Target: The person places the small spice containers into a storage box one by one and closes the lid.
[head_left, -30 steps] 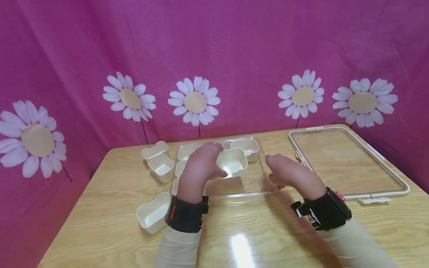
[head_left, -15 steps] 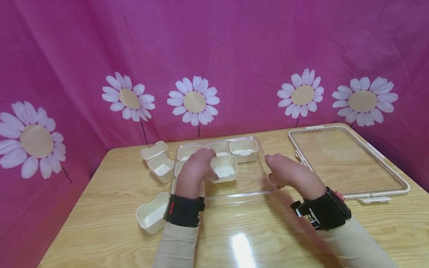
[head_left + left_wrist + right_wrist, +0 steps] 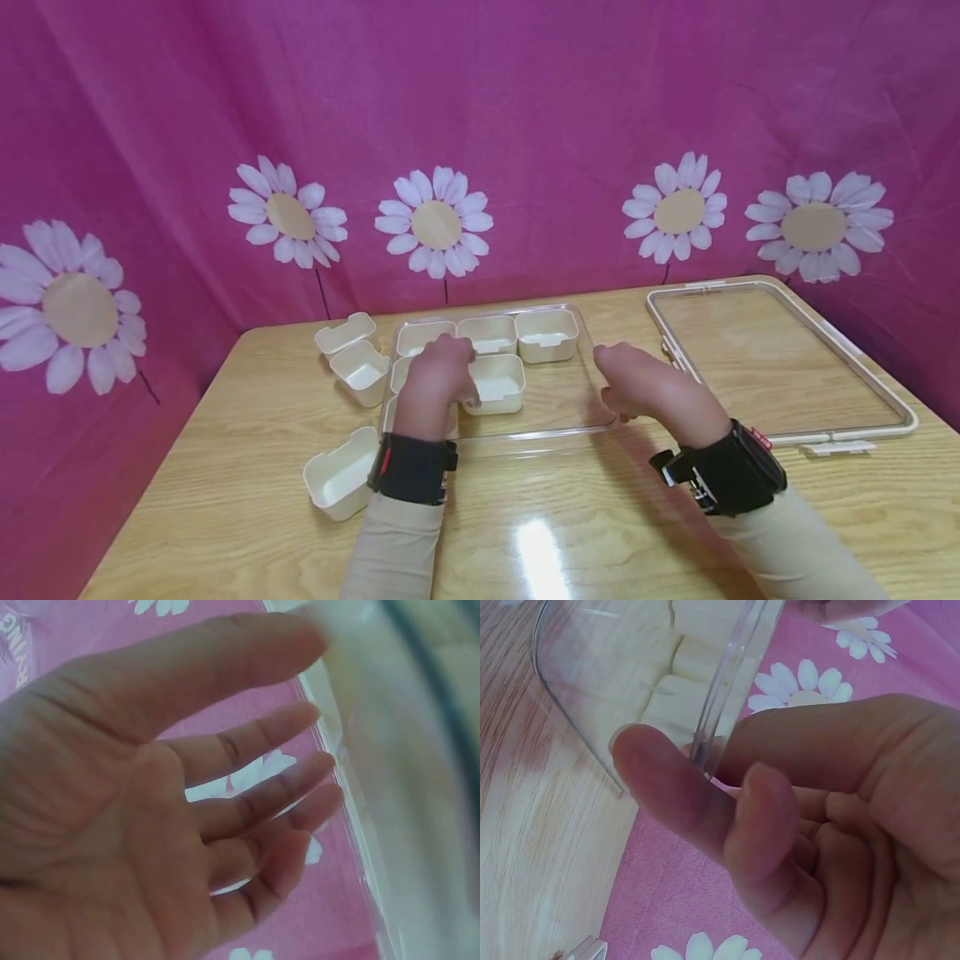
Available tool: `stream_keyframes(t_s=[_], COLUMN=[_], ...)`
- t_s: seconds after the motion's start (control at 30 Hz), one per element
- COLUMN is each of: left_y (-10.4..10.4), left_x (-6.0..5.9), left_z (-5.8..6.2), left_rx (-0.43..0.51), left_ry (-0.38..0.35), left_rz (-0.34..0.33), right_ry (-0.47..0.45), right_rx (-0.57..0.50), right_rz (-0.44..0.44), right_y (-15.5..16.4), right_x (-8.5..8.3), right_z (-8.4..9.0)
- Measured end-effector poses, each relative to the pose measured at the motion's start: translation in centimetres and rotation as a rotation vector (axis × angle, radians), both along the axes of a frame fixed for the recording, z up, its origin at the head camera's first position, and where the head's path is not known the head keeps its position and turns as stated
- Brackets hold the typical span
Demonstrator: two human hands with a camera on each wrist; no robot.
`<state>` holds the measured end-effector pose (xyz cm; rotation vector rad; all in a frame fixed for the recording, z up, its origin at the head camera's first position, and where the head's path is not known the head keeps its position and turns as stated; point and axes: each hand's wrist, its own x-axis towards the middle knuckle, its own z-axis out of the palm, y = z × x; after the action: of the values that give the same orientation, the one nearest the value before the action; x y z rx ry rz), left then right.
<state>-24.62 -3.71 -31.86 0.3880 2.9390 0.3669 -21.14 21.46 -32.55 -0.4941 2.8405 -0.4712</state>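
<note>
My left hand [image 3: 437,372] grips a small cream bin [image 3: 497,407] at its left end, thumb at the near side and index finger at the far side. This bin sits level in the middle of a clear, shallow box [image 3: 540,434]. Along the box's back row stand several like bins, among them one at the back right [image 3: 547,348]. More bins at the left are partly hidden by my left hand. My right hand [image 3: 651,385] pinches the box's front right corner; in the right wrist view the clear rim [image 3: 718,690] passes between thumb and finger.
Left of the box lie three loose cream bins: a tipped one [image 3: 347,337] at the back, another [image 3: 362,377] against it, and one [image 3: 343,477] nearer the front. At the right lies a clear lid with a cream frame [image 3: 847,360]. A flower-printed pink curtain [image 3: 540,125] hangs behind the table.
The cream bin in my left hand has come down and left into the middle of the box, and tilts less. My right hand has stayed at the box's corner.
</note>
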Motion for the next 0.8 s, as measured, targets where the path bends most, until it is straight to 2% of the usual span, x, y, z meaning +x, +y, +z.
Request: stream_keyframes(t_s=[0.17, 0.33, 0.5, 0.8], left_y=[0.0, 0.1, 0.2, 0.5], left_x=[0.1, 0.5, 0.8, 0.8], left_z=[0.3, 0.8, 1.0, 1.0], left_rx=[-0.005, 0.023, 0.042, -0.027], left_ry=[0.018, -0.039, -0.079, -0.080], left_rz=[-0.014, -0.013, -0.047, -0.082], right_ry=[-0.003, -0.005, -0.003, 0.003], right_rx=[0.002, 0.004, 0.006, 0.016], right_rz=[-0.002, -0.004, -0.002, -0.004], right_y=[0.0, -0.1, -0.1, -0.1], right_x=[0.0, 0.1, 0.1, 0.0], right_z=[0.0, 0.0, 0.0, 0.0])
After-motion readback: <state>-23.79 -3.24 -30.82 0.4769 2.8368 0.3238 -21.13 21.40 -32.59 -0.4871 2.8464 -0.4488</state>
